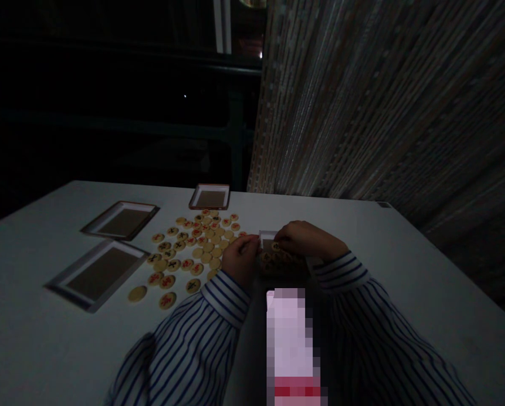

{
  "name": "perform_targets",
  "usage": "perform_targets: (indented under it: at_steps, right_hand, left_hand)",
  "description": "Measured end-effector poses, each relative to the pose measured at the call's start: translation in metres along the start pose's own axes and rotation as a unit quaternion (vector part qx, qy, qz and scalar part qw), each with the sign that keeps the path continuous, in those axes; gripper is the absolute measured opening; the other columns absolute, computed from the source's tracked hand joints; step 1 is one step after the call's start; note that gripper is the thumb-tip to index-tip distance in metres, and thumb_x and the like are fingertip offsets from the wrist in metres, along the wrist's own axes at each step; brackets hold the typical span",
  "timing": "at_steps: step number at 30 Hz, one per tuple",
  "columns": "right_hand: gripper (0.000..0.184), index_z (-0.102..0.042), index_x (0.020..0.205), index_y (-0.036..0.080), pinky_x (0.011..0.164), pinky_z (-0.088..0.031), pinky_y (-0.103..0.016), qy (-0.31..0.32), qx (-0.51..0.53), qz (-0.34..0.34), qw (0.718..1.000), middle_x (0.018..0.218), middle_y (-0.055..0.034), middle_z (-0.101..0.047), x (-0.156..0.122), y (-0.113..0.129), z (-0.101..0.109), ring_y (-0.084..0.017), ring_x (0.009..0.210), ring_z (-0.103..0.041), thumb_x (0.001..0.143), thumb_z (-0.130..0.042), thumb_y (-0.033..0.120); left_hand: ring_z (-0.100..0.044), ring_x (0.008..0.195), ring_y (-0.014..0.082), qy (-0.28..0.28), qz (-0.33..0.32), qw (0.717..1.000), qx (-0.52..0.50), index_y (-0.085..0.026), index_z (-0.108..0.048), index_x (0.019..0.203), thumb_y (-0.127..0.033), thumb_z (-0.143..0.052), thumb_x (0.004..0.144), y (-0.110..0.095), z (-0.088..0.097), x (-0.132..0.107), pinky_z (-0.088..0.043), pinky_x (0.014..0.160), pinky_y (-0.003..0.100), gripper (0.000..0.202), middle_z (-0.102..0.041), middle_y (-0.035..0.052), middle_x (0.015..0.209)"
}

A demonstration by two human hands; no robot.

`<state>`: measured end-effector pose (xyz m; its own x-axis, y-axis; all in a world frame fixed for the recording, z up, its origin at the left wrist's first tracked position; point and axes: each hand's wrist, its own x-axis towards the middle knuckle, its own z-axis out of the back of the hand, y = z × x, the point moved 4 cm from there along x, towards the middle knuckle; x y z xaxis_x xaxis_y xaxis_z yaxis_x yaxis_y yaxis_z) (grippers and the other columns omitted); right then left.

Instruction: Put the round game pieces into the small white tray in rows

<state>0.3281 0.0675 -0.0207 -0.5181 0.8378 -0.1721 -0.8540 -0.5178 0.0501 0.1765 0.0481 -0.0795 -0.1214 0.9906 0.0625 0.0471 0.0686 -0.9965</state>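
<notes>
Some discs (284, 257) already sit in the tray (268, 233), many loose pieces (209, 247) lie left of it, and the right hand (303, 238) above and left hand (238, 256) beside it curl their fingers, holds unclear.

The right hand (309, 239) covers the right part of the small box (267, 233), and deep shadow hides the side of it toward the near edge of the table (425, 293). Whether its fingertips grip a piece cannot be told. The left hand (239, 259) hides some of the round pieces (209, 247); their red and dark signs are too small for reading. Between the forearms, a bright panel (292, 338) is blurred into squares and cut by the bottom edge, as are both striped sleeves (180, 349). At the table's far right corner, a small dark patch (383, 204) remains unclear.
</notes>
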Motion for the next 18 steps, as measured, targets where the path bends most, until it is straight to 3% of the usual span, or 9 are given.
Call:
perform_targets:
  at_steps: [18]
  right_hand:
    - [0.028, -0.067, 0.094, 0.021, 0.068, -0.039, -0.026, -0.001, 0.012, -0.007, 1.0, 0.089, -0.0065, -0.068, 0.0003, 0.0051, -0.0035, -0.018, 0.081, -0.06, 0.076, -0.046, 0.019]
  left_hand:
    - [-0.059, 0.056, 0.0126, 0.006, 0.009, 1.0, -0.018, -0.015, -0.064, 0.071, -0.032, -0.06, 0.065, -0.0037, -0.0014, -0.0023, -0.047, 0.054, 0.023, 0.018, -0.064, 0.0008, 0.058]
